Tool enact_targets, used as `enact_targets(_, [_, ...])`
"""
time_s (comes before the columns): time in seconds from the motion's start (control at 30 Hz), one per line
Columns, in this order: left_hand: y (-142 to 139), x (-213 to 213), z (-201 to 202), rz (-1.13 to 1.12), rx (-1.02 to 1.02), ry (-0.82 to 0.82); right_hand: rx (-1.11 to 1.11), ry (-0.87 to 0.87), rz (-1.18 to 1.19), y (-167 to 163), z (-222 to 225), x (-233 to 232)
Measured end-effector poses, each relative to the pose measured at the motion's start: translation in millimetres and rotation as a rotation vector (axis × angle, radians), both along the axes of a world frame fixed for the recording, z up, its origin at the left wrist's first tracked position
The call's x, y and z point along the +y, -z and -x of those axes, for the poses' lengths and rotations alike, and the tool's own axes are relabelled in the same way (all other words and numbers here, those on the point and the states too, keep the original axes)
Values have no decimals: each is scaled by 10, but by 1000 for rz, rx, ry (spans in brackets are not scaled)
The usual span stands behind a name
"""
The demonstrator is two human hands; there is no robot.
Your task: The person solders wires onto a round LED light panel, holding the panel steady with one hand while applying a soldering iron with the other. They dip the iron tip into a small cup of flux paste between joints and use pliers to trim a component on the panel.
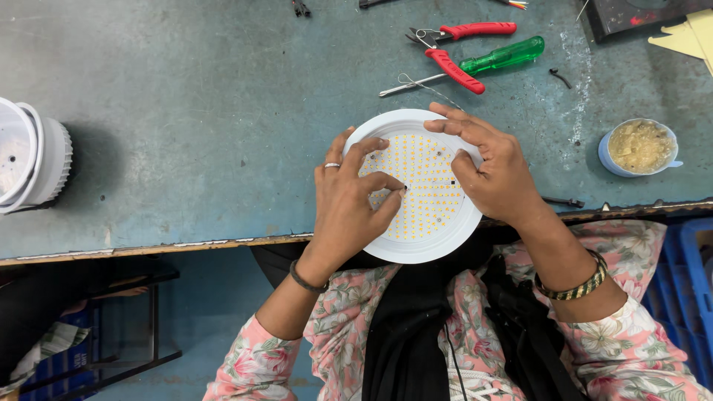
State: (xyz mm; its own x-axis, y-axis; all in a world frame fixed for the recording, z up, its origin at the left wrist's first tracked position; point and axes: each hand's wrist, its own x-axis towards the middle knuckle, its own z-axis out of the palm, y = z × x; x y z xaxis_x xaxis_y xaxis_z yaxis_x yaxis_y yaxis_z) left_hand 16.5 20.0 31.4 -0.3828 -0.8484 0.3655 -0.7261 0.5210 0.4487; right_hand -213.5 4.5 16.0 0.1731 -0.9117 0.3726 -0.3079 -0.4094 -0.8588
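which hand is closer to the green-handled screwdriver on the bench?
Right. The right hand grips the round white LED panel just below the green-handled screwdriver; the left hand rests farther off, on the panel's left side.

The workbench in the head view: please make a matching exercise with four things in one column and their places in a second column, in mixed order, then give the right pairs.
Things:
1. round white lamp disc
2. green-handled screwdriver
3. small cup of yellowish paste
4. white ribbed housing

Places:
A. at the bench's left edge
B. under both hands, at the front edge
C. at the back, beside the red-handled pliers
D. right of the right hand

Pairs: 1-B, 2-C, 3-D, 4-A
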Motion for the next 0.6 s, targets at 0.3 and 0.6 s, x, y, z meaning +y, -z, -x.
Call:
enact_targets(0.3, [-19,15,66,-38,10,-57,-24,-12,-5,15,13,-11])
enact_targets(0.6, [-3,28,67,-64,27,-85,-10,13,-6,11,11,12])
